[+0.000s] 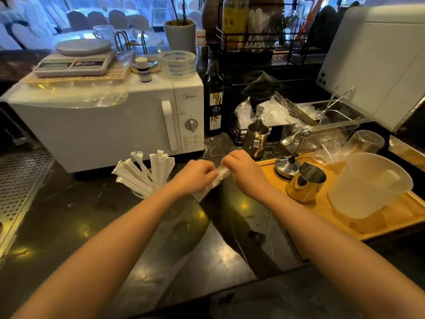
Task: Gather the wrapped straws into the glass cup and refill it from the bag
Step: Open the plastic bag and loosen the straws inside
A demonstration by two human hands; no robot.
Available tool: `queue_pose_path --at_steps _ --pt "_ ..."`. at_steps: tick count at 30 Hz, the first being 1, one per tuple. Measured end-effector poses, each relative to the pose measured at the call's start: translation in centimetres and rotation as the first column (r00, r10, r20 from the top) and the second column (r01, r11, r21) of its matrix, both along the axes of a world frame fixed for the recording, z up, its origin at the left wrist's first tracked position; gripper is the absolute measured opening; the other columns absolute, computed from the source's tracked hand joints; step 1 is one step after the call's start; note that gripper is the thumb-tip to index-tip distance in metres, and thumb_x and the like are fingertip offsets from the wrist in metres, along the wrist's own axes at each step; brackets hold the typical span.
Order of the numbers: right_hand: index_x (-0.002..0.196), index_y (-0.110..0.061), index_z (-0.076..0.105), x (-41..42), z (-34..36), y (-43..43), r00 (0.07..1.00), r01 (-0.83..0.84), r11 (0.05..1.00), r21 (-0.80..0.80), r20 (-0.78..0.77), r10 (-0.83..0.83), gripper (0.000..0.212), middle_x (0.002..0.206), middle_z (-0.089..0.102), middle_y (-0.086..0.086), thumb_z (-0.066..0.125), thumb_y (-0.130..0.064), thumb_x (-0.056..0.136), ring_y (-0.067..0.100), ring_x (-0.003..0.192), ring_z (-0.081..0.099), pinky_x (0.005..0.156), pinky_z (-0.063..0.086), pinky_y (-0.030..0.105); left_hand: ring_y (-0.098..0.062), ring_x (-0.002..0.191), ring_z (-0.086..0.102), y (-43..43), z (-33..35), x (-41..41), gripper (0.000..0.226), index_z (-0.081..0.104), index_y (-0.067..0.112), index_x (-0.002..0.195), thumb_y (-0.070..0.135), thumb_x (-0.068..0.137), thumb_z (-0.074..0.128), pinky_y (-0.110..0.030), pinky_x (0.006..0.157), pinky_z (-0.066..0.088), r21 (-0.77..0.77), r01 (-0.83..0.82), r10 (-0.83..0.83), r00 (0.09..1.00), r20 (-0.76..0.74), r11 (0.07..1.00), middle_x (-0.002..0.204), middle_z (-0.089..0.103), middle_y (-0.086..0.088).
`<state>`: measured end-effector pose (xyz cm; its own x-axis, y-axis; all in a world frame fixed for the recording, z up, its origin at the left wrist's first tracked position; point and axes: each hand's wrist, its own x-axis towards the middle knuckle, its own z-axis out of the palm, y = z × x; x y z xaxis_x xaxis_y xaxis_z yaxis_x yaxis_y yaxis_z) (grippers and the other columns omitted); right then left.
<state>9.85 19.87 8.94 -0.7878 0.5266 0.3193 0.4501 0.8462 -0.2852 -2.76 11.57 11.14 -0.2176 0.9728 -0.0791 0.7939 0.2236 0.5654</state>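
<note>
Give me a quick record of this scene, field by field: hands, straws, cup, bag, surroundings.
left hand: gripping the bag
right hand: gripping the bag's top
bag: clear, held between both hands above the counter
straws: wrapped, fanned out in the cup
cup: left of the hands, mostly hidden
behind: microwave
right: wooden tray

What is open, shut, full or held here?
Glass cup: upright, full of wrapped straws.
Bag: held by both hands at its top.
Left hand: pinching bag.
Right hand: pinching bag.
Microwave: door shut.
Plastic jug: tilted, looks empty.
</note>
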Motion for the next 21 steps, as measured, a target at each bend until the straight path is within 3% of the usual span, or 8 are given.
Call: queue_pose_path --at_steps 4,9,13,15,18,21 --pt "0.098 0.000 0.064 -1.7 1.7 -1.2 0.997 -0.004 1.000 -0.019 -0.075 0.003 0.017 0.107 0.059 0.021 0.054 -0.004 0.085 0.035 0.104 0.049 0.080 0.043 0.041 -0.010 0.051 0.053 -1.5 1.9 -1.4 0.024 0.058 0.012 0.075 0.017 0.094 0.043 -0.014 0.046 0.045 0.011 -0.043 0.042 0.992 0.118 0.999 0.061 0.055 0.001" --pt "0.099 -0.003 0.066 -3.5 3.9 -3.2 0.990 0.019 0.991 -0.133 -0.137 -0.038 0.022 0.116 0.051 0.017 0.053 -0.017 0.089 0.029 0.113 0.041 0.093 0.036 0.035 0.001 0.033 0.049 -3.8 4.1 -2.8 0.025 0.060 0.008 0.071 0.013 0.092 0.047 -0.010 0.038 0.039 0.012 -0.090 0.081 0.940 0.332 0.996 0.055 0.054 0.001" --pt "0.109 -0.008 0.061 -4.4 5.0 -5.2 0.977 0.010 0.971 -0.240 -0.204 -0.060 0.023 0.120 0.048 0.012 0.054 -0.015 0.088 0.023 0.117 0.038 0.095 0.029 0.024 -0.007 0.042 0.043 -5.7 4.8 -3.7 0.029 0.057 0.012 0.063 0.012 0.090 0.050 -0.014 0.040 0.038 0.011 -0.139 0.117 0.871 0.477 0.990 0.053 0.047 0.000" --pt "0.106 -0.010 0.058 -4.5 5.4 -6.1 0.974 0.004 0.960 -0.278 -0.218 -0.067 0.021 0.113 0.051 0.009 0.056 -0.017 0.087 0.020 0.110 0.043 0.089 0.032 0.021 -0.010 0.046 0.040 -6.5 4.7 -4.0 0.028 0.055 0.010 0.063 0.011 0.090 0.050 -0.016 0.043 0.036 -0.004 -0.178 0.151 0.817 0.556 0.984 0.055 0.044 -0.002" --pt "0.086 -0.015 0.054 -4.4 5.9 -7.5 0.976 -0.044 0.863 -0.503 -0.208 -0.072 0.011 0.083 0.054 -0.004 0.062 -0.022 0.083 0.013 0.081 0.052 0.066 0.040 0.016 -0.006 0.040 0.048 -7.4 4.4 -4.4 0.024 0.053 0.008 0.067 0.010 0.091 0.049 -0.014 0.039 0.039 -0.026 -0.176 0.152 0.756 0.637 0.984 0.051 0.050 -0.001" --pt "0.081 -0.020 0.051 -4.3 5.7 -8.6 0.989 -0.091 0.669 -0.737 -0.146 -0.026 0.013 0.077 0.058 -0.005 0.062 -0.025 0.083 0.009 0.067 0.057 0.061 0.047 0.021 -0.008 0.044 0.061 -8.1 3.6 -4.2 0.022 0.054 0.008 0.071 0.009 0.092 0.047 -0.014 0.039 0.047 -0.039 -0.151 0.134 0.703 0.699 0.988 0.059 0.061 -0.006"
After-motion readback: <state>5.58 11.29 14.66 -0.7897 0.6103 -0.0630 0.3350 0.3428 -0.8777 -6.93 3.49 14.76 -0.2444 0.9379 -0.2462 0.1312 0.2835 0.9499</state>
